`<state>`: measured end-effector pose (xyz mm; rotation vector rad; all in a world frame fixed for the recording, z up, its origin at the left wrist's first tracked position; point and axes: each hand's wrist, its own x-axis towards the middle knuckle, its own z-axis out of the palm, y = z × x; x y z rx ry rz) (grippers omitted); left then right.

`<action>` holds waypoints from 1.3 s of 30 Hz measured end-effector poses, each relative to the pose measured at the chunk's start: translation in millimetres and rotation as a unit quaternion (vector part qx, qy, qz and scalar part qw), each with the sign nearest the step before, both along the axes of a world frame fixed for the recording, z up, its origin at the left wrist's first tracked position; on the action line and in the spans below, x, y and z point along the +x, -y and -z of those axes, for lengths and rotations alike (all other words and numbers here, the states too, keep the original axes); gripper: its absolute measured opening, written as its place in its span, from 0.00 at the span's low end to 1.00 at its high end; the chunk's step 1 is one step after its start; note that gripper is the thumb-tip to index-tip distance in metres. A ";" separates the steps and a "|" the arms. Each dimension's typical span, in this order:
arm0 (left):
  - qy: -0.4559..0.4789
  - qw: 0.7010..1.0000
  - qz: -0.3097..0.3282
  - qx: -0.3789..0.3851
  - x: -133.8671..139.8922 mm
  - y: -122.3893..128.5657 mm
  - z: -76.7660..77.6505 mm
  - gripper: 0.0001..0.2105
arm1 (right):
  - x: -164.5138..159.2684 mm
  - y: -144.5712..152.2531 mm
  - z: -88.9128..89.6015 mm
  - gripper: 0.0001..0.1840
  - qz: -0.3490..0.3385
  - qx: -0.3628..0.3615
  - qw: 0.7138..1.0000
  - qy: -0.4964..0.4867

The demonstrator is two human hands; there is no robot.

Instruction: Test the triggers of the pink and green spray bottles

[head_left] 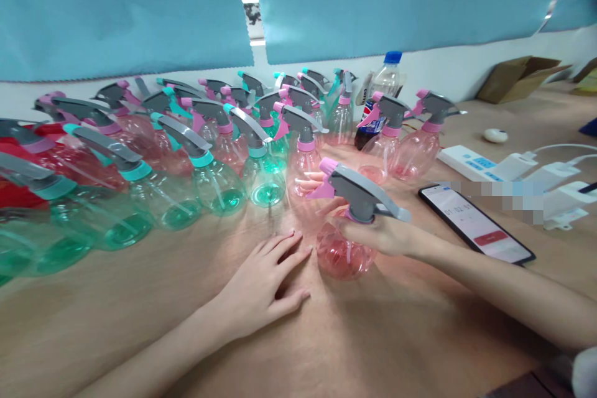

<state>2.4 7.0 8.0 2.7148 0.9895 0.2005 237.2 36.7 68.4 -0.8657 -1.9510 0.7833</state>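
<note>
A pink spray bottle (pixel 345 255) with a grey and pink trigger head stands upright, or nearly so, at the middle of the table. My right hand (pixel 373 233) is wrapped round its neck and upper body from the right side; some of its fingers are hidden behind the bottle. Just left of the bottle, my left hand (pixel 268 280) rests on the table with fingers spread and nothing in it. Beyond my hands stand rows of similar bottles, among them a green spray bottle (pixel 265 183) and a pink spray bottle (pixel 417 146).
A phone (pixel 480 224) showing a timer lies right of my right hand. Behind it is a white power strip (pixel 471 161) with plugged-in chargers and cables. A cola bottle (pixel 389 84) stands at the back, a cardboard box (pixel 517 78) at the back right.
</note>
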 end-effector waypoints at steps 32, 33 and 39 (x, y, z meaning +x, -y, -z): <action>-0.026 1.000 0.004 0.011 -0.8 -0.9 0.6 0.28 | -1.2 -1.4 -3.2 0.02 -0.018 -0.036 0.999 0.025; -0.028 1.000 0.004 0.011 -0.9 -0.8 0.5 0.28 | -1.5 -1.4 -3.8 0.02 -0.025 -0.030 0.999 0.023; -0.025 1.000 0.004 0.015 -2.2 -0.5 2.5 0.28 | -3.6 -0.1 -7.4 0.06 -0.039 -0.003 0.999 0.002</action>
